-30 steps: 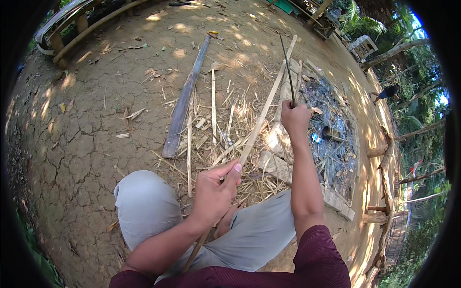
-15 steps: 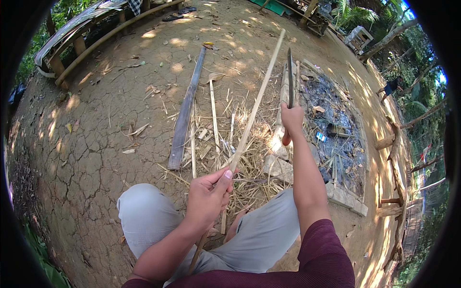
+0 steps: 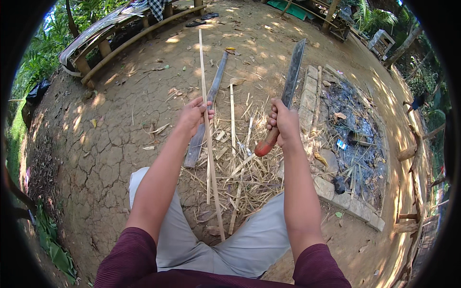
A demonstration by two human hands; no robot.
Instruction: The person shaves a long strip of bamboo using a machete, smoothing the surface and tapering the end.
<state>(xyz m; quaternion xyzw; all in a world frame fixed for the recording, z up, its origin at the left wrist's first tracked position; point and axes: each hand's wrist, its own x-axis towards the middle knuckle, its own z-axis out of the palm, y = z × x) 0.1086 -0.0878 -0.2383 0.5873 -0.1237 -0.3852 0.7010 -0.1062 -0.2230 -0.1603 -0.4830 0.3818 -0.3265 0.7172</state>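
My left hand [image 3: 196, 115] is closed round a long, thin bamboo strip [image 3: 210, 158], pinched partway along. The strip stands steeply, its lower end between my legs and its upper end far ahead. In my right hand [image 3: 284, 121] is a machete [image 3: 294, 69] with a dark, broad blade pointing up and away. Its wooden handle ends in a red, rounded butt below my fist. Blade and strip are well apart. Beyond my left hand a dark split bamboo length [image 3: 216, 85] lies on the ground. Another pale strip [image 3: 232, 115] lies between my hands, among scattered shavings [image 3: 254, 177].
To the right, a stone-edged fire pit [image 3: 353, 139] holds ash and charred bits. A low bamboo bench [image 3: 103, 48] stands at the far left, with sandals [image 3: 196, 23] beside it. Rough wooden rails [image 3: 408, 152] run along the right. The ground is cracked earth.
My left hand has moved forward along the strip, which now leans left instead of right. The machete has turned to show its flat side, and its red handle butt is now visible.
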